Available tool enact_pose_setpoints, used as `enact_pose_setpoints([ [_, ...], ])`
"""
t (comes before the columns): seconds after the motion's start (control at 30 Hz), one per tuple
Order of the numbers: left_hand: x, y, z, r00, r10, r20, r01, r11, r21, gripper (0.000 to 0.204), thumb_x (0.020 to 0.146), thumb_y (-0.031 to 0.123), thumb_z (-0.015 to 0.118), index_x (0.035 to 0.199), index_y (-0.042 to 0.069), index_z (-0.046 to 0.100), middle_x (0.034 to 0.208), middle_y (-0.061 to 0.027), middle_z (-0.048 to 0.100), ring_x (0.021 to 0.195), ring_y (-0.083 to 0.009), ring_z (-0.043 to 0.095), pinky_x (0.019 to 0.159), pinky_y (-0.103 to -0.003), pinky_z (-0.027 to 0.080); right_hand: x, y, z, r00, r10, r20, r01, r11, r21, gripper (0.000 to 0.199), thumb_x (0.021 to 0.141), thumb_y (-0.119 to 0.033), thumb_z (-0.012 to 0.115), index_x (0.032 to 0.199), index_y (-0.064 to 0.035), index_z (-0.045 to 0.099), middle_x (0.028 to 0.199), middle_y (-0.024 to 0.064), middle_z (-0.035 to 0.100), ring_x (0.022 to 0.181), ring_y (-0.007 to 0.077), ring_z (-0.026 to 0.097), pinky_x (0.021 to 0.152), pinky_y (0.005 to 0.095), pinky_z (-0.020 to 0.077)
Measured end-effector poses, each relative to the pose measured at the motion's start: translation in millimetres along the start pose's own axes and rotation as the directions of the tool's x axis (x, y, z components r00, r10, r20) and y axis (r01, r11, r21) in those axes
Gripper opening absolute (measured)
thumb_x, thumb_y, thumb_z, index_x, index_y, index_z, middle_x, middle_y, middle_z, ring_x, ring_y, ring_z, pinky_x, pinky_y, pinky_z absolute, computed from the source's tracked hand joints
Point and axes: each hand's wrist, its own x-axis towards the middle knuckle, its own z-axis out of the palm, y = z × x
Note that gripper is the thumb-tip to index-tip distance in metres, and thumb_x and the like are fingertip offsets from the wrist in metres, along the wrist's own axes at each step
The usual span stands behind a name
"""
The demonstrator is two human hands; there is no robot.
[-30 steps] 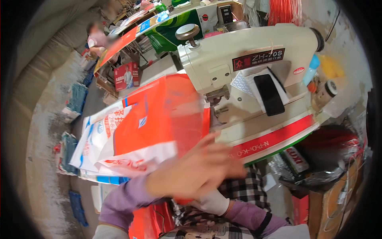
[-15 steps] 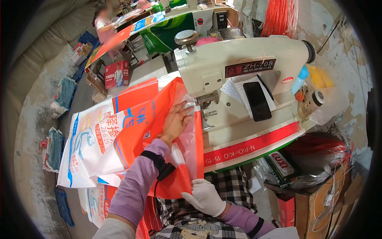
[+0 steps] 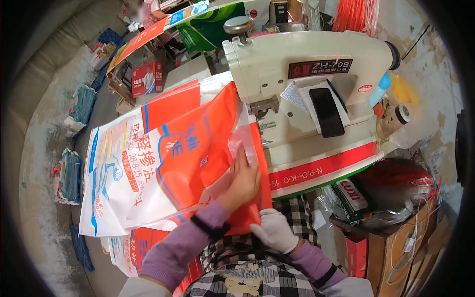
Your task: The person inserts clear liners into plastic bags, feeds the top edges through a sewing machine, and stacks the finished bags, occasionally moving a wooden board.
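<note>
A red-and-white printed sack (image 3: 193, 153) lies across the bed at the left of a cream sewing machine (image 3: 277, 62), its right edge running close to the needle area. A clear plastic liner (image 3: 242, 141) shows along that edge. My bare left hand (image 3: 242, 180) rests flat on the liner and sack, fingers stretched out toward the machine. At the sack's near right corner my right hand (image 3: 274, 231), in a white glove, pinches the edge between thumb and fingers. More white printed sacks (image 3: 106, 183) lie beneath and to the left.
A black phone (image 3: 326, 113) and papers lie on the machine bed, beside a thread cone (image 3: 396, 119). Red strands (image 3: 354, 17) hang behind. At the right is a wooden box (image 3: 396, 247) with plastic-wrapped goods. A red carton (image 3: 147, 79) and another person (image 3: 152, 15) are farther back.
My left hand has slid nearer to me along the sack's edge, its fingers drawn closer together. My right hand keeps its pinch on the corner. The view has shifted slightly.
</note>
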Motion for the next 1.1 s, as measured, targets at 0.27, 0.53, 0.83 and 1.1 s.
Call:
enact_pose_setpoints([
  [0.27, -117, 0, -139, 0.929, 0.257, 0.267, -0.25, 0.966, -0.06, 0.043, 0.08, 0.019, 0.07, 0.122, 0.017, 0.063, 0.135, -0.0125, 0.05, 0.135, -0.036, 0.039, 0.111, -0.06, 0.025, -4, 28, -14, 0.998, -0.003, 0.059, -0.009, 0.981, 0.192, 0.019, 0.088, -0.02, 0.061, 0.09, -0.0027, 0.067, 0.086, 0.0167, 0.065, 0.086, 0.0358, 0.062, 0.081, 0.0418, 0.0484],
  [0.53, 30, -19, -150, 0.882, 0.461, 0.093, -0.468, 0.88, 0.078, 0.042, 0.084, 0.023, 0.066, 0.124, 0.013, 0.061, 0.131, -0.0141, 0.051, 0.134, -0.0346, 0.04, 0.111, -0.055, 0.028, 106, 85, -14, 0.989, -0.027, -0.146, 0.026, 1.0, -0.006, 0.028, 0.084, -0.028, 0.069, 0.078, -0.0004, 0.067, 0.072, 0.0172, 0.063, 0.076, 0.0357, 0.062, 0.07, 0.0449, 0.0492],
  [0.83, 55, -1, -168, 0.533, 0.736, 0.419, -0.8, 0.599, -0.034, 0.043, 0.09, 0.039, 0.058, 0.058, 0.01, 0.058, 0.055, -0.0064, 0.058, 0.056, -0.0289, 0.059, 0.071, -0.045, 0.048, 26, -5, -4, 0.982, 0.16, -0.099, -0.155, 0.986, 0.057, 0.019, 0.073, -0.02, 0.078, 0.083, -0.0038, 0.072, 0.079, 0.0134, 0.069, 0.08, 0.0286, 0.067, 0.078, 0.0385, 0.0523],
  [1.1, -5, 33, -169, 0.628, 0.565, 0.534, -0.621, 0.778, -0.092, 0.046, 0.091, 0.044, 0.054, 0.061, 0.009, 0.063, 0.053, -0.0109, 0.056, 0.055, -0.0333, 0.06, 0.052, -0.044, 0.045, 16, -31, 4, 0.979, -0.164, -0.125, 0.155, 0.985, -0.082, 0.023, 0.073, -0.017, 0.078, 0.092, -0.0076, 0.071, 0.075, 0.0085, 0.064, 0.075, 0.0273, 0.063, 0.081, 0.0379, 0.0509],
])
